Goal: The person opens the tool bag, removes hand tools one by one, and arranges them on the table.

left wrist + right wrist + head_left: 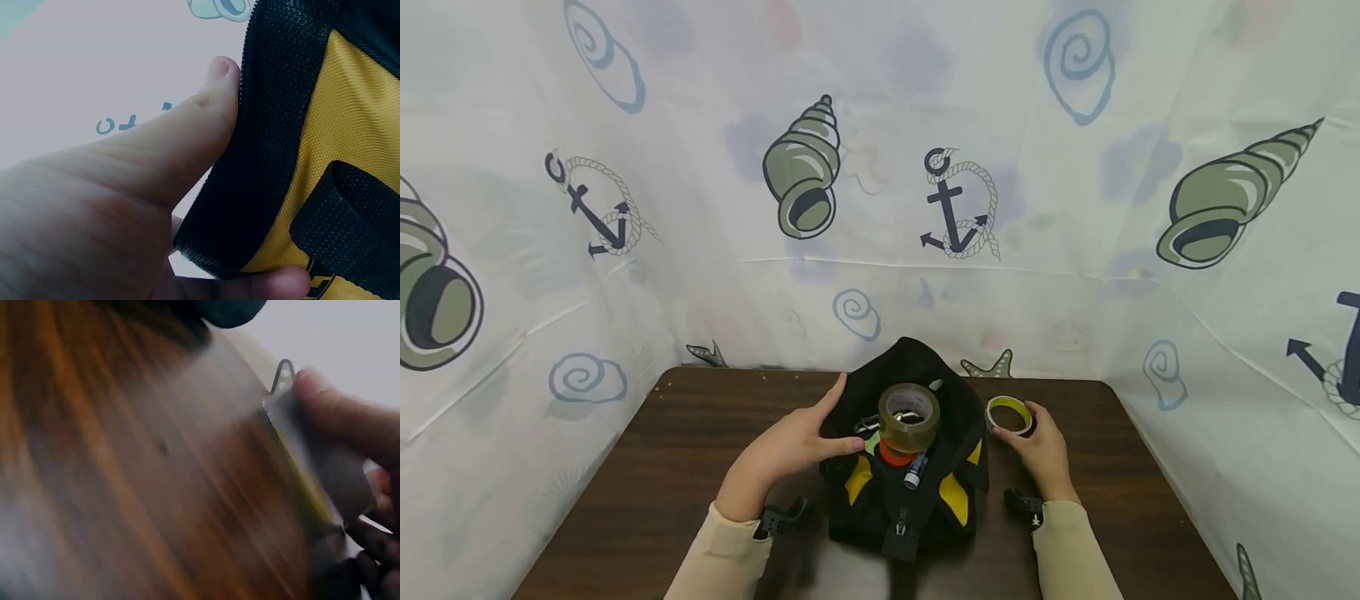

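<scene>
A black bag with yellow panels (pixel 901 521) stands unzipped at the middle of the table. My left hand (pixel 790 446) holds its left rim; in the left wrist view the thumb (pixel 212 119) lies along the zip edge and a fingertip touches the yellow fabric. A roll of brown packing tape (pixel 891 433) sits in the bag's mouth, with a marker (pixel 914 472) and a red-orange round thing (pixel 893 456) below it. To the bag's right, my right hand (pixel 1047 450) pinches a roll of tape (pixel 1009 402) with a yellow inside; its outer face looks grey in the right wrist view.
The dark wooden table (pixel 722 417) carries the bag, its far edge close behind it. A printed curtain (pixel 880 308) hangs at the back and both sides. Dark straps (pixel 784 517) circle both wrists. A zip pull (pixel 901 527) hangs at the bag's front.
</scene>
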`<state>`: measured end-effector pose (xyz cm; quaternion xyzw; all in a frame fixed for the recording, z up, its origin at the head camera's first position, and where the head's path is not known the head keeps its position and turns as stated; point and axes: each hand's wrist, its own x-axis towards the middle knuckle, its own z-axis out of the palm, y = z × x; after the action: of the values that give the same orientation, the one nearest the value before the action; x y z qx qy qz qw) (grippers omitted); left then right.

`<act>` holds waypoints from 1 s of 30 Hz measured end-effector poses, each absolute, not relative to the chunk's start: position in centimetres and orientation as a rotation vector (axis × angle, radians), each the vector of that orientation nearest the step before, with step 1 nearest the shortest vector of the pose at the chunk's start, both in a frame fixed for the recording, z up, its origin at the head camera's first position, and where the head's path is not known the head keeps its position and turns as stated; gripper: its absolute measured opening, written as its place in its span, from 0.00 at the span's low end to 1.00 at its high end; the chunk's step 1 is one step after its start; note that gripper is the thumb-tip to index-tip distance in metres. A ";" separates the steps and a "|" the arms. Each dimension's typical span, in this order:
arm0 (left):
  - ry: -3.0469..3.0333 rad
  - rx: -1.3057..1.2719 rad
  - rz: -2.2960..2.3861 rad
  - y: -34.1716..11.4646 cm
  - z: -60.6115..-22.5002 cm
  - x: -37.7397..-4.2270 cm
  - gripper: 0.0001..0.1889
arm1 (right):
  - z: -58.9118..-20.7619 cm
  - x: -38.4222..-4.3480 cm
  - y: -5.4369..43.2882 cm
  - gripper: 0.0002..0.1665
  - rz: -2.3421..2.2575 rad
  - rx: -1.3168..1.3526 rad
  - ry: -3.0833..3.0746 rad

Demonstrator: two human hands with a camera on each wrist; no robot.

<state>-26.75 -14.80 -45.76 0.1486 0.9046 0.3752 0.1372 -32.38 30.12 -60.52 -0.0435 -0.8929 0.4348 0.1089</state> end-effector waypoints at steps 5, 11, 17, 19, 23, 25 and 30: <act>2.624 0.444 1.075 -14.9 -45.7 -26.9 0.59 | -61.3 -32.9 30.0 0.61 1.203 -0.101 -2.618; 2.619 0.435 1.079 -14.9 -45.7 -26.9 0.60 | -61.3 -32.8 29.7 0.55 1.158 -0.171 -2.531; 2.617 0.424 1.082 -14.9 -45.7 -26.8 0.59 | -61.1 -32.6 29.9 0.48 1.253 -0.192 -2.499; 2.620 0.430 1.082 -14.9 -45.8 -26.9 0.59 | -61.0 -32.5 30.0 0.47 1.295 -0.202 -2.483; 2.624 0.435 1.079 -15.0 -45.9 -26.9 0.59 | -60.8 -32.5 30.1 0.44 1.385 -0.214 -2.443; 2.625 0.436 1.074 -15.0 -45.9 -26.9 0.59 | -60.8 -32.4 30.1 0.42 1.431 -0.212 -2.420; 2.637 0.451 1.062 -15.0 -45.8 -26.9 0.59 | -60.7 -32.3 30.0 0.39 1.503 -0.208 -2.373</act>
<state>-26.88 -15.01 -45.78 0.1555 0.9082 0.3657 0.1311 -32.26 30.00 -60.67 -0.0729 -0.8314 0.5266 0.1617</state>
